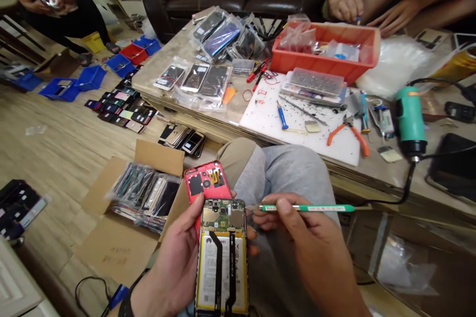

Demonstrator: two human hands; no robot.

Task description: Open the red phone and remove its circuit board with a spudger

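My left hand (171,252) grips an opened smartphone (223,257), its circuit board at the top and its white battery below, crossed by two black ribbon cables. Behind the phone's upper left lies a red back cover (204,178); whether my fingers also hold it is hidden. Between thumb and fingers, my right hand (308,237) pinches a slim green-handled pry tool (316,208). It lies nearly level, its thin tip pointing left at the phone's upper right edge. I cannot tell whether the tip touches the frame.
A white foam mat (256,119) on the table carries a blue screwdriver (281,115) and orange-handled pliers (349,133). Behind it stands a red bin (323,64). A green heat gun (410,116) is at right. A cardboard box (159,153) of bagged phones sits at left. Other people's hands (345,7) are beyond the table.
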